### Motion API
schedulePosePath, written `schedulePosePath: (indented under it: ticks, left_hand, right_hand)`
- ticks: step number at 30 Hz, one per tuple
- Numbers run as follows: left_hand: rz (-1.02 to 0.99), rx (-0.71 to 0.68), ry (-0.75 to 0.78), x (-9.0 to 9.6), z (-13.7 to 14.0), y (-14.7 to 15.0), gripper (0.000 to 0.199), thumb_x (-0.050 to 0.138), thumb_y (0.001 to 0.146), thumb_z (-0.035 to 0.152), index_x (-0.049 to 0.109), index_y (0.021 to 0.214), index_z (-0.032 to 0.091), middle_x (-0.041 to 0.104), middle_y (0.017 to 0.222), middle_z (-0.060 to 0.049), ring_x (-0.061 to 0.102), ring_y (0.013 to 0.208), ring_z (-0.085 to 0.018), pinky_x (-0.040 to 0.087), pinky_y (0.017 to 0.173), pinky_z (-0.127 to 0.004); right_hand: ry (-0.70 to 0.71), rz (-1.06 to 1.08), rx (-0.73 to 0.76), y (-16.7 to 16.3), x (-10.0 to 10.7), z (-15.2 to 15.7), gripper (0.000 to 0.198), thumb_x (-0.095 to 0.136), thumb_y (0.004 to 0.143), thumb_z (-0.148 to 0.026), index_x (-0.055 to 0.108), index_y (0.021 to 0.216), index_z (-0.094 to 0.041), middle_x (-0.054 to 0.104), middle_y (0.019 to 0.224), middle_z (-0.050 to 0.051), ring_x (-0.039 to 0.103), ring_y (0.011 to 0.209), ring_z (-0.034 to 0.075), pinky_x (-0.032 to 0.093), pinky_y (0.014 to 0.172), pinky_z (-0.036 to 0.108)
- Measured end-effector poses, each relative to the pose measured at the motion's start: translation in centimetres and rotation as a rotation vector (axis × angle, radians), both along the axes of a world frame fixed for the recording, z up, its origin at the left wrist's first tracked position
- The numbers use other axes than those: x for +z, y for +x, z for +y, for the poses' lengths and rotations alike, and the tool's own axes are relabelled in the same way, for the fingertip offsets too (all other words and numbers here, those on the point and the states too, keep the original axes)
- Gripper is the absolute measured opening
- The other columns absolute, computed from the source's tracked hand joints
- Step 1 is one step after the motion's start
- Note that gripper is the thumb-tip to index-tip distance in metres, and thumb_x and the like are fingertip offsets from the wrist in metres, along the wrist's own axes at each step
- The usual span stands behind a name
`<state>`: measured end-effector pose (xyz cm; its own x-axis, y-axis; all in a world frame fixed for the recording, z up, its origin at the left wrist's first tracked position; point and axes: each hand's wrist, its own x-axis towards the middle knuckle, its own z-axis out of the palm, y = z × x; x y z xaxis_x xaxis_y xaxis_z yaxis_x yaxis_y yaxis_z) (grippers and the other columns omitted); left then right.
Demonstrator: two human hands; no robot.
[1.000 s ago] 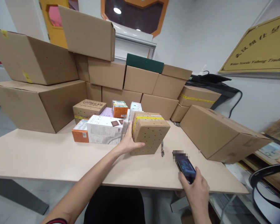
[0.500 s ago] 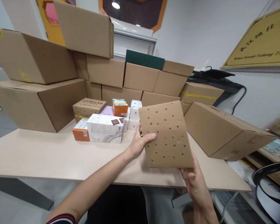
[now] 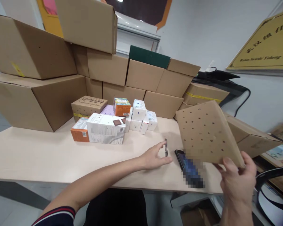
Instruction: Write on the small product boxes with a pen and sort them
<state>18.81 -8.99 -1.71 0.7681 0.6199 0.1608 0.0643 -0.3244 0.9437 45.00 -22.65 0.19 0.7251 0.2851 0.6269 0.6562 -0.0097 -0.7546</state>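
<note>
My right hand [image 3: 238, 179] grips a brown cardboard box [image 3: 205, 131] by its lower right corner, thumb in front. The box is dotted with small dark printed marks and is tilted, raised above the right side of the table. My left hand [image 3: 155, 157] reaches over the table with thumb and fingers apart. A slim dark pen [image 3: 166, 149] lies between its fingertips and thumb; whether the fingertips touch it I cannot tell. Just right of the pen is a dark phone [image 3: 185, 163], partly blurred by pixels.
Small cartons stand together on the table [image 3: 49, 157]: a white carton [image 3: 106, 130], orange cartons [image 3: 122, 107] and a brown printed box [image 3: 89, 105]. Large cardboard boxes [image 3: 61, 100] are stacked behind and to the left. Another big carton [image 3: 252, 131] stands at the right.
My left hand has let go of the box and lowered toward the pen. My right hand has carried the box rightward, uncovering the pen, the phone and more small white cartons.
</note>
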Motion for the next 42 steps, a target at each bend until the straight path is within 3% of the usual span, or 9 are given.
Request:
schedulePosePath:
  ticks: [4,9,12,16,20,24,32,38,42]
  left_hand:
    - [0.214,-0.046,0.319,-2.1,0.9,-2.6,0.044,0.061,0.086,0.038,0.065,0.125,0.018,0.068,0.124,-0.013,0.060,0.121,-0.032,0.047,0.103,-0.049]
    - [0.223,-0.054,0.517,-4.0,1.2,-4.0,0.034,0.057,0.087,0.028,0.069,0.118,0.018,0.072,0.115,-0.010,0.060,0.116,-0.028,0.046,0.104,-0.045]
    - [0.141,-0.011,0.601,-5.2,1.4,-3.8,0.028,0.057,0.087,0.024,0.070,0.111,0.018,0.073,0.107,-0.008,0.063,0.107,-0.024,0.045,0.104,-0.042]
    - [0.105,0.050,0.675,-6.6,1.4,-3.3,0.025,0.057,0.085,0.020,0.071,0.106,0.020,0.074,0.100,-0.007,0.062,0.103,-0.025,0.047,0.098,-0.042]
    - [0.063,0.036,0.753,-7.2,1.0,-3.2,0.023,0.056,0.084,0.019,0.071,0.102,0.020,0.074,0.095,-0.007,0.062,0.100,-0.024,0.049,0.094,-0.040]
    - [0.040,0.060,0.771,-7.3,0.9,-3.7,0.022,0.055,0.084,0.017,0.071,0.098,0.019,0.074,0.090,-0.007,0.063,0.094,-0.023,0.050,0.091,-0.037]
    - [0.069,0.098,0.732,-7.9,1.9,-4.1,0.022,0.057,0.081,0.013,0.072,0.096,0.018,0.075,0.089,-0.006,0.065,0.088,-0.021,0.050,0.091,-0.037]
    - [0.094,0.076,0.729,-8.1,1.9,-4.1,0.022,0.057,0.081,0.014,0.072,0.096,0.018,0.075,0.088,-0.008,0.065,0.087,-0.022,0.050,0.090,-0.038]
    - [0.052,0.100,0.731,-7.6,2.1,-4.5,0.023,0.055,0.082,0.014,0.071,0.098,0.017,0.074,0.088,-0.009,0.064,0.088,-0.023,0.051,0.089,-0.040]
  right_hand:
    - [-0.345,-0.139,-0.219,4.4,0.5,3.6,0.101,0.076,0.060,-0.063,0.046,0.143,-0.015,0.045,0.136,0.026,0.037,0.134,0.042,0.037,0.101,0.049]
    - [-0.539,0.054,-0.210,7.4,-0.9,7.3,0.102,0.070,0.066,-0.068,0.041,0.146,-0.013,0.039,0.134,0.028,0.039,0.131,0.041,0.039,0.090,0.046]
    - [-0.550,0.088,-0.267,8.0,-0.8,8.1,0.105,0.073,0.065,-0.065,0.039,0.146,-0.008,0.033,0.139,0.035,0.037,0.131,0.048,0.037,0.090,0.053]
    - [-0.415,-0.285,-0.343,5.1,1.3,9.6,0.091,0.074,0.070,-0.057,0.046,0.143,-0.008,0.024,0.150,0.037,0.029,0.136,0.053,0.031,0.098,0.062]
    - [-0.587,-0.472,0.335,-1.5,1.7,15.1,0.046,0.041,0.093,-0.038,0.062,0.126,-0.012,0.060,0.125,0.021,0.052,0.122,0.033,0.036,0.106,0.052]
    - [-0.672,-0.480,0.518,-7.0,-0.8,22.3,0.046,0.045,0.088,-0.023,0.060,0.132,-0.021,0.050,0.143,0.014,0.050,0.125,0.030,0.039,0.107,0.047]
    - [-0.770,-0.243,0.460,-8.9,-3.0,28.5,0.055,0.066,0.076,-0.042,0.054,0.125,-0.021,0.042,0.135,0.017,0.056,0.103,0.029,0.045,0.093,0.045]
    - [-0.695,-0.005,0.304,-8.3,-3.0,29.1,0.049,0.061,0.075,-0.046,0.049,0.114,-0.019,0.049,0.114,0.014,0.055,0.087,0.024,0.045,0.086,0.042]
    - [-0.550,0.122,0.195,-6.2,-2.0,27.0,0.042,0.062,0.068,-0.039,0.049,0.103,-0.020,0.052,0.100,0.009,0.052,0.089,0.025,0.044,0.088,0.042]
